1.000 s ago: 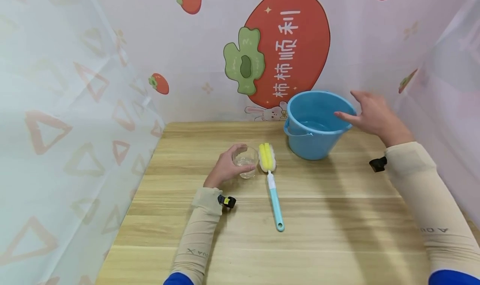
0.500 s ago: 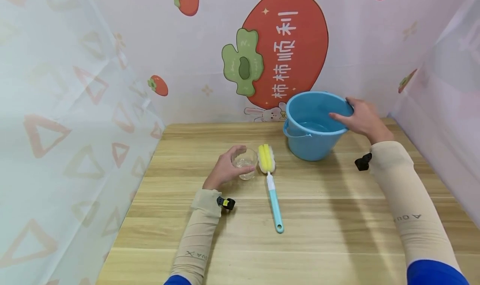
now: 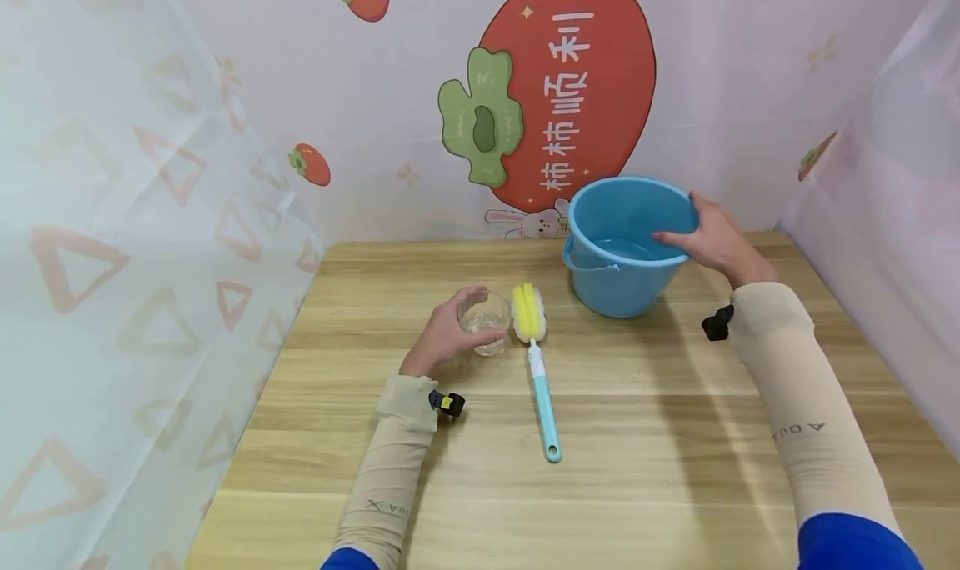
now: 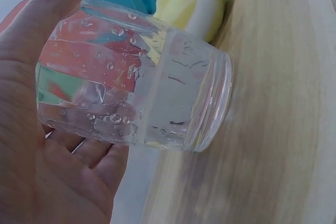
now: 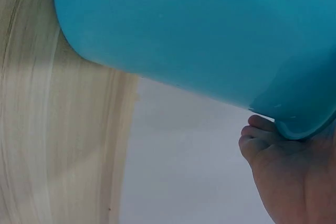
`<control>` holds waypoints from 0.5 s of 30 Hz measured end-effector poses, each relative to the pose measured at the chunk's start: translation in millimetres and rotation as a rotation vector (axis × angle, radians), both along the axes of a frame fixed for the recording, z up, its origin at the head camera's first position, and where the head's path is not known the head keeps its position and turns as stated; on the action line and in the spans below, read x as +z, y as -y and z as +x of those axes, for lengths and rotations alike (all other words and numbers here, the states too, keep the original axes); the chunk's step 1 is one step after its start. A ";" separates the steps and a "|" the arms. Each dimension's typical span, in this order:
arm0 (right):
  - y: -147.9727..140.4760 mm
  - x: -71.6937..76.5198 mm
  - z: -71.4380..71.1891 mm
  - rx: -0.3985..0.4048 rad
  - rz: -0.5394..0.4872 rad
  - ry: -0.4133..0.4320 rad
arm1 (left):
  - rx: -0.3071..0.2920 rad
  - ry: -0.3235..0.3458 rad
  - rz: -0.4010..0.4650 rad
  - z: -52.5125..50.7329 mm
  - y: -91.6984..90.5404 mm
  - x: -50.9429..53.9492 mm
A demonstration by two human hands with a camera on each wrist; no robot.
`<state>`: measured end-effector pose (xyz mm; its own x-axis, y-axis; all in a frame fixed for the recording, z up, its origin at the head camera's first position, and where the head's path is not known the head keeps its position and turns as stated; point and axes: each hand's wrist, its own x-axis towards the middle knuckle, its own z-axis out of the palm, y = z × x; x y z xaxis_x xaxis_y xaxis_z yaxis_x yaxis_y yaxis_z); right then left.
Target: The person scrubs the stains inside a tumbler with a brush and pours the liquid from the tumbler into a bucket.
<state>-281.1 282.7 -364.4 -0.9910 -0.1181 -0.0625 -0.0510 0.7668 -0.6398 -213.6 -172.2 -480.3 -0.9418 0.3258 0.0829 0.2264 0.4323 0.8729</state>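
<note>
A clear drinking glass [image 3: 489,327] stands upright over the left part of the table. My left hand [image 3: 444,337] holds it, with thumb and fingers curled around its side. Drops cling to the glass [image 4: 131,82] in the left wrist view, where the left hand [image 4: 47,108] wraps its upper part. Farther right, a blue bucket [image 3: 626,291] sits upright near the back edge. My right hand [image 3: 716,238] grips its right rim, thumb inside and fingers outside. In the right wrist view the bucket wall [image 5: 184,35] fills the top, with the right hand [image 5: 294,171] at its rim.
Just right of the glass lies a bottle brush [image 3: 543,395] with a yellow and white sponge head and light-blue handle. The wooden table [image 3: 480,503] ends at a printed backdrop [image 3: 397,95], with white sheeting at both sides. The bucket's handle [image 3: 585,262] hangs at its left.
My right hand has come in from the right and taken hold of the bucket's rim. The left hand keeps holding the glass. The head view has shifted slightly.
</note>
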 end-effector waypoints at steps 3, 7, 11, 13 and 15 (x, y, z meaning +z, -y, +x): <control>-1.0 -0.3 0.5 -0.013 -0.027 0.017 | -0.004 -0.014 -0.012 -0.3 -0.7 1.8; -1.8 -2.6 1.0 -0.025 -0.055 0.026 | -0.011 -0.034 -0.032 -0.8 -0.8 2.8; -1.8 -6.3 1.2 -0.040 -0.062 0.034 | -0.007 -0.059 -0.057 -2.1 -0.7 1.4; -2.1 -7.8 1.1 -0.048 -0.064 0.035 | -0.004 -0.074 -0.067 -3.0 -0.9 -0.2; -2.7 -8.7 1.2 -0.053 -0.064 0.033 | 0.000 -0.096 -0.072 -3.8 -1.4 -2.0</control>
